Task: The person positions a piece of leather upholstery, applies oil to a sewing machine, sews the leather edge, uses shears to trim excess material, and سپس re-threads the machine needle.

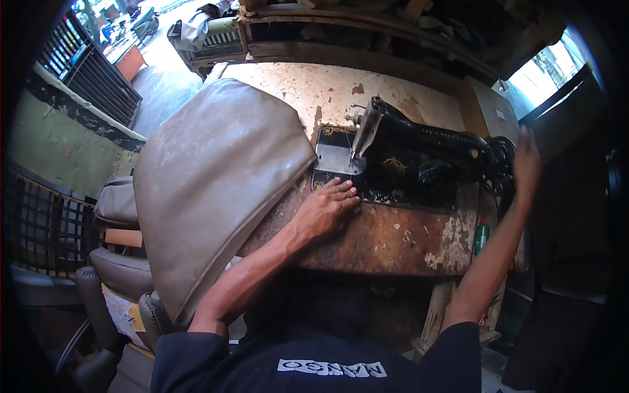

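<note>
A black sewing machine (419,154) with worn gold decoration stands on a worn wooden table. My left hand (331,204) lies palm down at the front edge of the machine's bed, fingers stretched out near the needle and presser foot (354,160). My right hand (526,164) is at the handwheel (502,154) on the machine's right end, its fingers extended and slightly blurred. A large grey-brown leather-like cover (216,177) spreads over the table's left side. Its right corner reaches the metal plate beside the needle, and its lower edge hangs beside my left forearm.
The bare tabletop (393,239) has peeling patches. A small green bottle (481,237) stands by my right forearm. Padded seat pieces (121,272) are piled at the lower left. A wooden frame (341,56) stands behind the table, and a dark gate (92,78) at far left.
</note>
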Demonstrator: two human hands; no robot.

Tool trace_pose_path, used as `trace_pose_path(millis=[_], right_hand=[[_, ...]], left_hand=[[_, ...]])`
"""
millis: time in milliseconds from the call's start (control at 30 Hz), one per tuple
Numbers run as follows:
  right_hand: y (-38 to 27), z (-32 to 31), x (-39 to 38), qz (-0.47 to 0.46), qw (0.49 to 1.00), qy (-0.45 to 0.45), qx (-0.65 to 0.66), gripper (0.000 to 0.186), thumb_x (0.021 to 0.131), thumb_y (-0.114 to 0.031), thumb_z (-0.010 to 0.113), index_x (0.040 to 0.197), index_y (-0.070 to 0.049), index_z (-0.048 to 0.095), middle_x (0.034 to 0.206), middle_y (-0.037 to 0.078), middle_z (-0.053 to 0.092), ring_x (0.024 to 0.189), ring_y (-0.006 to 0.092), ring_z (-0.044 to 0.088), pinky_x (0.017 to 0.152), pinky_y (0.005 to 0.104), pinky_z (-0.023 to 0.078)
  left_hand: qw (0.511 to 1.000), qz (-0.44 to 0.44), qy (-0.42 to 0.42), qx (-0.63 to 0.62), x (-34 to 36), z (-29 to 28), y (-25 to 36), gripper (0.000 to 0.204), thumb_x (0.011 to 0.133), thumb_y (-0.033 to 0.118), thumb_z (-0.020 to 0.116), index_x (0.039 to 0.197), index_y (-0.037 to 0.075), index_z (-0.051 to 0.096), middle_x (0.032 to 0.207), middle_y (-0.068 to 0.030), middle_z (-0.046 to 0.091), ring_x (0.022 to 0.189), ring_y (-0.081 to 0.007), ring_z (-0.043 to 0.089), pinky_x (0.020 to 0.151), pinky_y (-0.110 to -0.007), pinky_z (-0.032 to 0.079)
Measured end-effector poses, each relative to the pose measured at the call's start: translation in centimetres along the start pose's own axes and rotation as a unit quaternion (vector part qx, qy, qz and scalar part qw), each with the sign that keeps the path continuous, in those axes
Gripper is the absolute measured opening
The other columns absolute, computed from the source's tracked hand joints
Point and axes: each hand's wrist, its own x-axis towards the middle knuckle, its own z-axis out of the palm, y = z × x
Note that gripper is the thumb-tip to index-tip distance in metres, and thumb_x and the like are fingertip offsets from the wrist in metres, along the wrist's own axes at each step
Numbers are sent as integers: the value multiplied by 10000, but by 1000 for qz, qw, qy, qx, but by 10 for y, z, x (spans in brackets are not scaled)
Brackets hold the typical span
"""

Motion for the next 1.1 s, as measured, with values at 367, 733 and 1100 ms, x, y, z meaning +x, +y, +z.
trace_pose_path(millis=[367, 733, 1100], right_hand=[[19, 4, 17, -16, 998, -63, 4, 525, 1074, -429, 430, 1348, -38, 648, 1278, 286, 655, 1246, 459, 594, 1064, 485, 460], [-138, 29, -190, -107, 939, -103, 310, 229, 987, -201, 691, 1148, -44, 737, 946, 150, 758, 844, 230, 739, 770, 358, 566], [-139, 97, -236, -201, 870, -297, 337, 121, 907, -133, 720, 946, -21, 744, 880, 136, 684, 779, 294, 685, 700, 371, 518]], left_hand=[[998, -14, -35, -57, 4, -13, 15, 241, 934, 181, 677, 1114, 44, 760, 1264, -157, 718, 1328, -307, 598, 1221, -479, 368], [974, 20, -88, -206, -53, -16, 75, 218, 938, 227, 741, 1095, 79, 772, 1160, -83, 763, 1242, -262, 663, 1190, -502, 412], [960, -47, 31, -273, 0, -65, 33, 296, 957, 134, 672, 1220, 11, 730, 1247, -140, 724, 1252, -344, 628, 1080, -444, 492]])
